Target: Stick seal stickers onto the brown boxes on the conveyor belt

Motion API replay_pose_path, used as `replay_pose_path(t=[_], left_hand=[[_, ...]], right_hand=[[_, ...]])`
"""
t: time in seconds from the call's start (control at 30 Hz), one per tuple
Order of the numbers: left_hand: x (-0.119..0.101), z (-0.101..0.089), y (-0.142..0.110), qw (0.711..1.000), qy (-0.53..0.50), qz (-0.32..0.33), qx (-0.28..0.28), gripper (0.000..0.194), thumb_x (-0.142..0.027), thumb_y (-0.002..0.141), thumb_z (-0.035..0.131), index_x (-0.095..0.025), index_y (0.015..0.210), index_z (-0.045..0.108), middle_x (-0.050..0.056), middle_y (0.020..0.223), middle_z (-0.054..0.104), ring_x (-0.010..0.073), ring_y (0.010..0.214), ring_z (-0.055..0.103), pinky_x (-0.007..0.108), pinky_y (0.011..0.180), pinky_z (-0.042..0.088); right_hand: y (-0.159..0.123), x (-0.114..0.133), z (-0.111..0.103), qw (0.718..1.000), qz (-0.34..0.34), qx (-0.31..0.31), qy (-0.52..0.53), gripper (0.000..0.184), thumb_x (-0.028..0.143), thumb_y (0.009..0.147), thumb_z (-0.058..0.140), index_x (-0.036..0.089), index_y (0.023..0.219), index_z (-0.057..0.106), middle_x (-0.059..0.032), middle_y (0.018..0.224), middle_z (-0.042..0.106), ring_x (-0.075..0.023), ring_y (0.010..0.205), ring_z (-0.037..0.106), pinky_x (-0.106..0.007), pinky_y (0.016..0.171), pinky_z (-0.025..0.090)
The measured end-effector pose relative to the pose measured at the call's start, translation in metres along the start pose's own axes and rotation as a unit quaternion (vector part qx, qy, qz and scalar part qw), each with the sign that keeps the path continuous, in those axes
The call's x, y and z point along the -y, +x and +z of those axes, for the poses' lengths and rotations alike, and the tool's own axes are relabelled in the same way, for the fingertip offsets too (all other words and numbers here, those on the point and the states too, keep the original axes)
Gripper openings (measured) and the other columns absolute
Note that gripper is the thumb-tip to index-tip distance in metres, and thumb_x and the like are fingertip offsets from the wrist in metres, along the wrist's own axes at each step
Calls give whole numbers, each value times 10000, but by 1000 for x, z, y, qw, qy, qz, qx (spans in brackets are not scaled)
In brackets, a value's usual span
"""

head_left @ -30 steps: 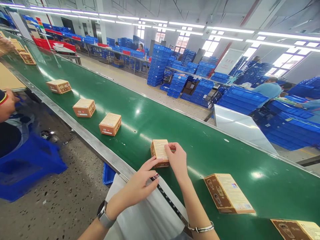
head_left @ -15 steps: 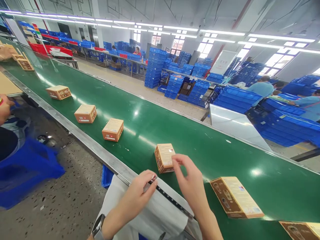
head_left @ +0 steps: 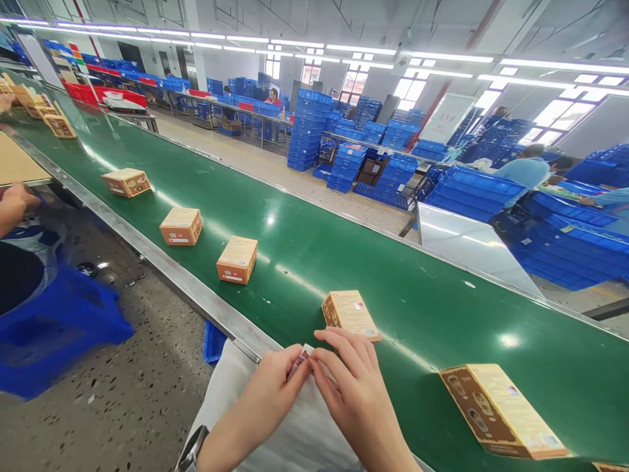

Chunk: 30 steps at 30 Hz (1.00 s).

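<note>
Near the belt's front edge, my left hand (head_left: 263,403) pinches a small strip of stickers (head_left: 305,351) between thumb and fingers; most of it is hidden. My right hand (head_left: 351,387) meets it there, thumb and forefinger closed at the strip's end, the other fingers stretched out above. Just beyond my right hand lies a brown and cream cardboard box (head_left: 351,311) with a small sticker on its top, partly covered by my fingers. A similar stickered box (head_left: 506,413) lies to the right. Upstream to the left, another box (head_left: 237,260) shows no such sticker.
The green conveyor belt (head_left: 304,249) runs diagonally, with more boxes (head_left: 181,227) at left. A metal rail (head_left: 196,295) edges its near side. At far left are a co-worker's hand (head_left: 14,206) and a blue stool (head_left: 63,328). Stacked blue crates (head_left: 308,131) stand beyond.
My right hand has left the nearest box, where a small sticker now shows, and come back to the strip at my left hand. The boxes have shifted rightward along the belt.
</note>
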<state>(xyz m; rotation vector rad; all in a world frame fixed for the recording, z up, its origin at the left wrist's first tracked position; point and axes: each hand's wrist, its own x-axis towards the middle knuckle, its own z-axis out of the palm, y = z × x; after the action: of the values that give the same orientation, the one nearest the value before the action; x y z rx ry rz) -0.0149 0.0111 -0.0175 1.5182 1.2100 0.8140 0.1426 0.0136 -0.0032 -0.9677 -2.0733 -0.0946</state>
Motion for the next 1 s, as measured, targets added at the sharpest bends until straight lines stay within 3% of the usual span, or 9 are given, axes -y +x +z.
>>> replay_pose_path(t=[0.1,0.2,0.33,0.37,0.43,0.53,0.63,0.77,1.0], left_hand=[[2,0,0,1000,4,-9,-23,351,-444,920,392,-221,651,349,-54,602,350,131,575,296,254,520,226],[7,-4,-1,999,18,-5,-36,390,-474,930,400,-224,640,325,-60,572,333,127,544,303,251,505,228],[16,-30,0,997,51,18,-63,384,-444,893,475,-220,612,337,-18,618,462,156,614,434,258,565,363],[18,-40,2,995,61,33,-74,362,-428,882,499,-218,615,372,21,721,559,185,723,504,281,653,431],[22,-64,6,985,95,94,-107,336,-396,885,514,-214,614,431,105,1086,666,268,1073,543,380,922,466],[30,-94,15,968,155,137,-140,378,-364,929,480,-215,596,379,91,1519,475,331,1435,309,497,1132,340],[38,-105,24,970,171,125,-115,390,-337,950,451,-219,602,319,55,1605,361,339,1529,131,539,1169,298],[47,-89,31,974,169,123,-86,364,-264,939,468,-217,610,318,58,1596,378,331,1530,158,541,1189,296],[43,-61,32,977,145,125,-94,338,-191,936,487,-216,621,366,56,1601,364,330,1532,148,533,1207,307]], right_hand=[[0,0,2,995,44,9,89,178,102,966,532,241,916,631,-66,1072,705,-250,1014,651,-396,870,510],[6,-9,6,961,172,14,215,134,236,956,588,259,842,656,-64,1089,709,-251,1007,662,-387,857,534],[32,-32,28,840,377,-13,389,254,490,865,677,245,929,675,-100,1107,725,-294,1050,671,-437,882,551],[40,-39,38,807,411,-11,424,340,528,819,712,238,992,671,-106,1119,725,-301,1058,671,-444,885,555],[58,-50,63,780,431,1,453,453,547,764,746,238,1081,651,-105,1125,728,-303,1073,672,-444,879,566],[80,-62,103,763,432,13,480,445,507,734,763,262,1086,646,-78,1133,733,-287,1114,663,-420,891,568],[96,-67,133,751,430,19,501,391,481,726,753,271,1039,647,-45,1070,754,-272,1084,681,-409,886,568],[101,-67,147,749,438,10,498,368,512,694,746,234,924,669,-45,922,761,-275,956,706,-380,813,568],[97,-63,135,757,459,-50,461,397,579,653,721,212,790,652,-55,837,725,-258,819,670,-334,686,533]])
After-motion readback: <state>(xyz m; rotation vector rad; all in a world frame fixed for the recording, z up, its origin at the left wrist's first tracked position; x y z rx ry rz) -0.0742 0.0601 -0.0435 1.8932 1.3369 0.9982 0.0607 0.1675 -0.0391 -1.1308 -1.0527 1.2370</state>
